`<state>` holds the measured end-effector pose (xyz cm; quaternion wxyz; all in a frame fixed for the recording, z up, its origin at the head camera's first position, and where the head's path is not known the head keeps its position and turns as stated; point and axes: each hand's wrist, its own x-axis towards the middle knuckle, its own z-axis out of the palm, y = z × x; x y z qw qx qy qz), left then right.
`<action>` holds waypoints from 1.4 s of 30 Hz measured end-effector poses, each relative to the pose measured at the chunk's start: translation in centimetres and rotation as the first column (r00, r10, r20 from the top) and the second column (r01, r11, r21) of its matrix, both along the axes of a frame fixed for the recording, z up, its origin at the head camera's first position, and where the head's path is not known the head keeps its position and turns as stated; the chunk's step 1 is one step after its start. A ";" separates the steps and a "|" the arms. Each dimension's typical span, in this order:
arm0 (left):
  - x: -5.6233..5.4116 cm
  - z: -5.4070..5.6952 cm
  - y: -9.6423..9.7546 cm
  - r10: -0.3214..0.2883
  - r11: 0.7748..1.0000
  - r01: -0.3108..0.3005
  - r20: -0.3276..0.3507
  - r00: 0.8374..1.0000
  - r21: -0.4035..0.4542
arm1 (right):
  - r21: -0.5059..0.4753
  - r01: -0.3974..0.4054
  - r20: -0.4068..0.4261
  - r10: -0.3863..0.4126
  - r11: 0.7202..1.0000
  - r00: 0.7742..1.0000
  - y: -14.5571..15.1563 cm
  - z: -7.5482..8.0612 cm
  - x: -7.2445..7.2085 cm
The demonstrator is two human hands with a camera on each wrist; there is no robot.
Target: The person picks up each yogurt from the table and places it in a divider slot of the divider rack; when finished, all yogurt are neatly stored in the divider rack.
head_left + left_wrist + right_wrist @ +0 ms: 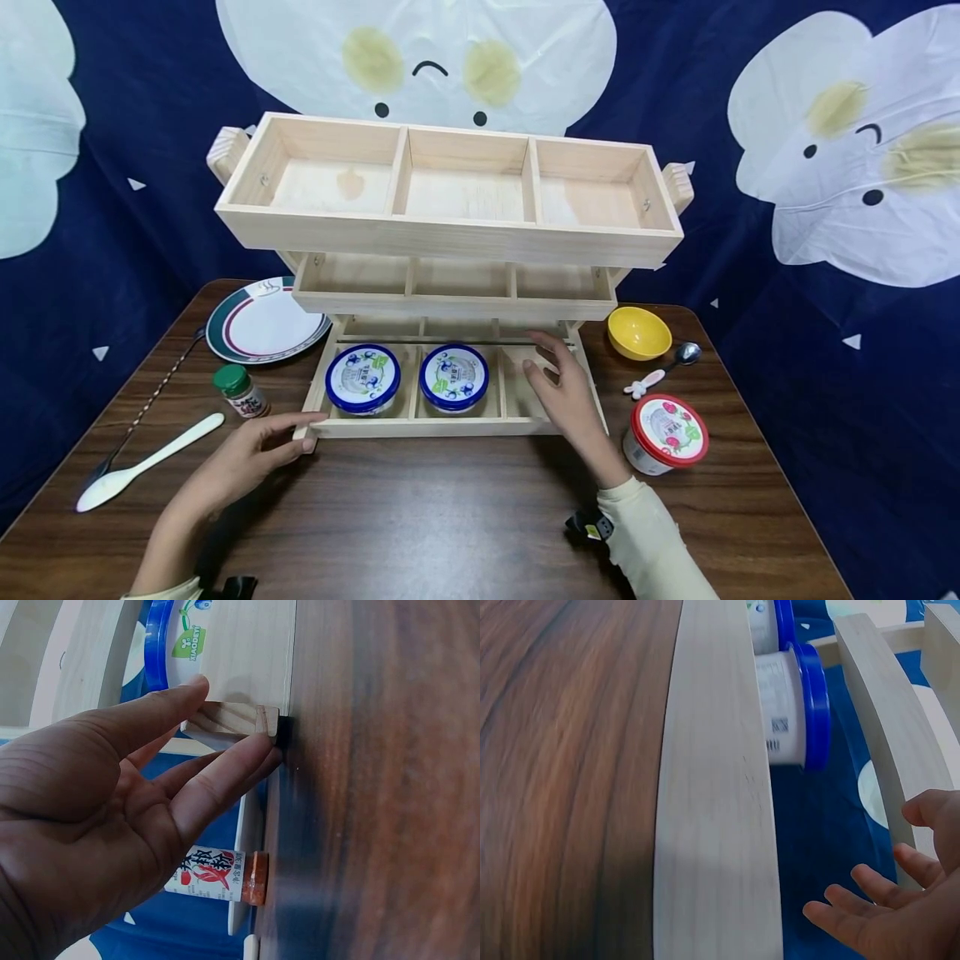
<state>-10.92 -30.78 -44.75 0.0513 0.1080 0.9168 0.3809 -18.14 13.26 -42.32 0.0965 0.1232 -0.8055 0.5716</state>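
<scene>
A tiered wooden box [450, 237] stands with its trays spread in steps. Two tubs with blue lids, a left tub [363, 379] and a middle tub [453, 377], sit in the lowest tray [431, 428]. My left hand [243, 458] grips that tray's front left corner, thumb and fingers on either side of the wood [232, 718]. Over the tray's right compartment hovers my right hand [558, 387], its fingers spread and holding nothing. To the right of it, a tub with a red lid [666, 433] stands on the table.
On the left lie a plate [266, 321], a green-capped spice jar [240, 390], a white spoon [150, 462] and a dark long-handled utensil [153, 400]. A yellow bowl [639, 332] and a small spoon [663, 369] are at the right. The upper trays overhang the lowest one.
</scene>
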 end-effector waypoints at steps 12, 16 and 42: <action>-0.1 0.3 0.2 0.010 1.000 -0.010 0.018 1.000 -0.002 | 0.056 0.097 -0.058 -0.094 0.994 0.994 4.4 0.9 0.9; -0.2 0.4 0.2 0.011 1.000 -0.011 0.035 0.999 0.010 | 0.097 0.131 -0.062 -0.125 0.987 0.990 5.7 1.3 1.3; 0.3 0.0 0.1 0.021 1.000 -0.021 0.015 1.000 0.017 | 0.201 0.449 -0.104 -0.437 0.871 0.894 12.5 2.0 4.7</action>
